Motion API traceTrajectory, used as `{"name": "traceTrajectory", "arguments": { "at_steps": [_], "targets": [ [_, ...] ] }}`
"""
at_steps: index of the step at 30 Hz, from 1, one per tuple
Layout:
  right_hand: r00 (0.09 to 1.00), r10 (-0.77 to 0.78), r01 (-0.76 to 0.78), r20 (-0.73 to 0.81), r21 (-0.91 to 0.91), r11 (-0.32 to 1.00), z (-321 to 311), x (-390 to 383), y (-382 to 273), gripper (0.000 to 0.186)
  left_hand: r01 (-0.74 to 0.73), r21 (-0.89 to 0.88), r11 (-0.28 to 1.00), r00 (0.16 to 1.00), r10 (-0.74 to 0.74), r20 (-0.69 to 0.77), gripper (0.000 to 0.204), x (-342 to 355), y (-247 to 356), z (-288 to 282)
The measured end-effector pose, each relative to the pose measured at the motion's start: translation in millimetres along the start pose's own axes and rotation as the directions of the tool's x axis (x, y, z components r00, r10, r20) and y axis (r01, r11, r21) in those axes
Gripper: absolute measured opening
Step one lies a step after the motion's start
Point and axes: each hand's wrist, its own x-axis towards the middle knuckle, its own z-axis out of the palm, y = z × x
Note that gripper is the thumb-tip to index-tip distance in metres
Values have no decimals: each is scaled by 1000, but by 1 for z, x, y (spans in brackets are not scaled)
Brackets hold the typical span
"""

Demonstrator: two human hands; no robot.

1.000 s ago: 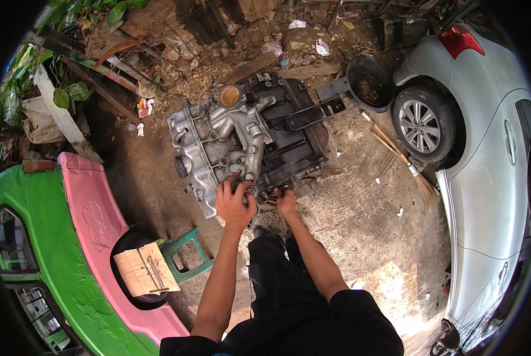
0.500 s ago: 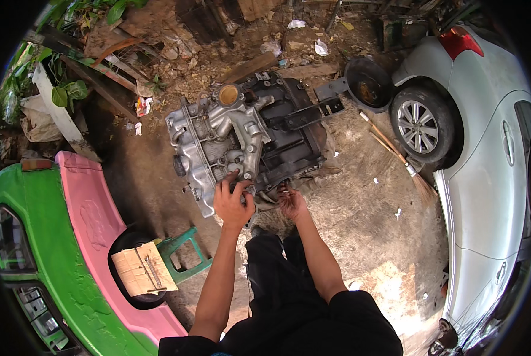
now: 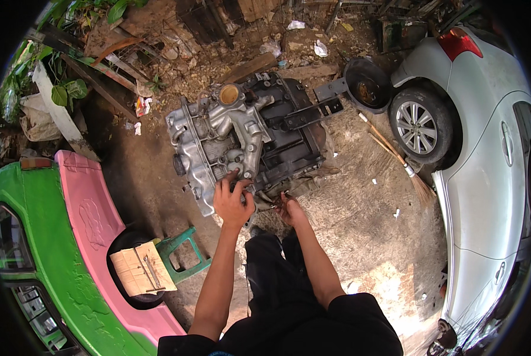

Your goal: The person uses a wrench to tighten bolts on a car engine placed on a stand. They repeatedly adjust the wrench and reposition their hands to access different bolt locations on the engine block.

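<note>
An engine point(image 3: 250, 148) with a silver valve cover, a silver pipe-like manifold and a black block lies on the ground in front of me. My left hand point(image 3: 233, 203) rests on its near edge, beside the lower end of the manifold. Its fingers are bent and apart, with nothing seen in them. Just off the engine's near right edge is my right hand point(image 3: 289, 210), fingers pinched together. Something small and thin may be between them, but I cannot make it out. A dark mounting arm point(image 3: 305, 117) reaches from the engine's right side.
At left, a green and pink vehicle body point(image 3: 90, 219) stands by a green stool point(image 3: 186, 258) and cardboard point(image 3: 136, 270) bearing metal tools. A silver car point(image 3: 485, 196), a broom point(image 3: 421, 181) and a black basin point(image 3: 360, 80) are on the right. Wood scraps and litter lie behind.
My right hand has drawn slightly toward me and down, away from the engine's near edge, with its fingers still pinched. The left hand stays in place on the engine.
</note>
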Motion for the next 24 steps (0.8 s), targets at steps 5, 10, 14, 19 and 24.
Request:
{"name": "traceTrajectory", "arguments": {
  "at_steps": [5, 10, 14, 19, 24],
  "targets": [
    [989, -136, 114, -61, -276, 954, 9, 11, 16, 32, -2, -2, 1000, 1000, 2, 2, 27, 0, 0, -1],
    [977, -205, 214, 65, -376, 902, 12, 22, 20, 47, 3, -11, 1000, 1000, -3, 15, 27, 0, 0, -1],
    [962, -269, 256, 35, -448, 857, 10, 34, 23, 41, 2, -8, 1000, 1000, -2, 9, 27, 0, 0, 0],
    [927, -364, 352, 93, -555, 754, 1, 45, 28, 28, -2, -17, 1000, 1000, 2, 3, 28, -1, -1, 1],
    [883, -468, 356, 9, -663, 659, 13, 51, 32, 28, -4, 3, 1000, 1000, 4, 10, 28, 0, 0, 0]
  ]
}}
